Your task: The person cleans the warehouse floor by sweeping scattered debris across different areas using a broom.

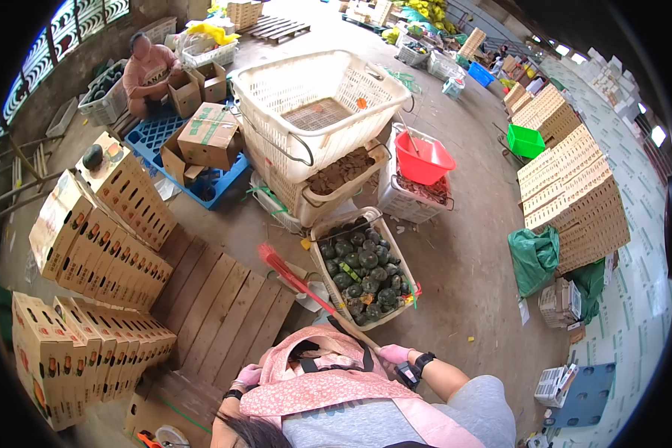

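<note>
My right hand (396, 354), in a pink glove, is closed around the wooden handle of a broom (349, 326). The broom slants up and left, its red bristles (275, 260) above the wooden pallet boards. Close to the broom stands a cream plastic crate (331, 280) full of dark green squashes (367, 259). My left hand (249, 374), also pink-gloved, is low beside the pink floral cloth (313, 394) on my body. Its fingers are mostly hidden, so I cannot tell what they do.
Cardboard cartons (104, 269) stand in rows at left by the wooden pallet (224, 299). Ahead are stacked white crates (276, 138) and a red basin (424, 158). A person (148, 75) crouches by boxes on a blue pallet (220, 188). Carton stacks (571, 194) line the right.
</note>
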The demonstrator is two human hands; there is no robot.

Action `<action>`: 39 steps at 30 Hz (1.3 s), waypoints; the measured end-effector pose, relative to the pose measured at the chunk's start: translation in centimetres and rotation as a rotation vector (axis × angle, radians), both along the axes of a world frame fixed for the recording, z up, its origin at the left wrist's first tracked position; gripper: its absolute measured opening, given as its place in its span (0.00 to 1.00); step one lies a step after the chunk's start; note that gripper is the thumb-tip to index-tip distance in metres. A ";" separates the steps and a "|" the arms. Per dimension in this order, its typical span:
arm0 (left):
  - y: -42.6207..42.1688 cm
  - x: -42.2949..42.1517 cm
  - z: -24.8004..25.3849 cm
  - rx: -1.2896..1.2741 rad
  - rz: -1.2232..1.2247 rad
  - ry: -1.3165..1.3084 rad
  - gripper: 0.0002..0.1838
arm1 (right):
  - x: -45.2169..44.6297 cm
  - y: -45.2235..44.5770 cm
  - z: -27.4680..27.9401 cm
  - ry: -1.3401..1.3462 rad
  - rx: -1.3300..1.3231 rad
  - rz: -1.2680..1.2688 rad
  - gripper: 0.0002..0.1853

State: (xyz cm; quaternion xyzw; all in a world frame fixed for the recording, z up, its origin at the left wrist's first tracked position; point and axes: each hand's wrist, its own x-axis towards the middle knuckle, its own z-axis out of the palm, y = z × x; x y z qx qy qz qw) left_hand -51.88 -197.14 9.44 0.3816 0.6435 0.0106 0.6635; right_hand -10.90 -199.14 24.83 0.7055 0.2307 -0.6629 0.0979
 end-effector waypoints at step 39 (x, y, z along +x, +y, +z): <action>2.4 2.6 3.8 0.087 -0.183 0.037 0.15 | 3.1 2.4 0.2 -0.396 0.116 0.539 0.27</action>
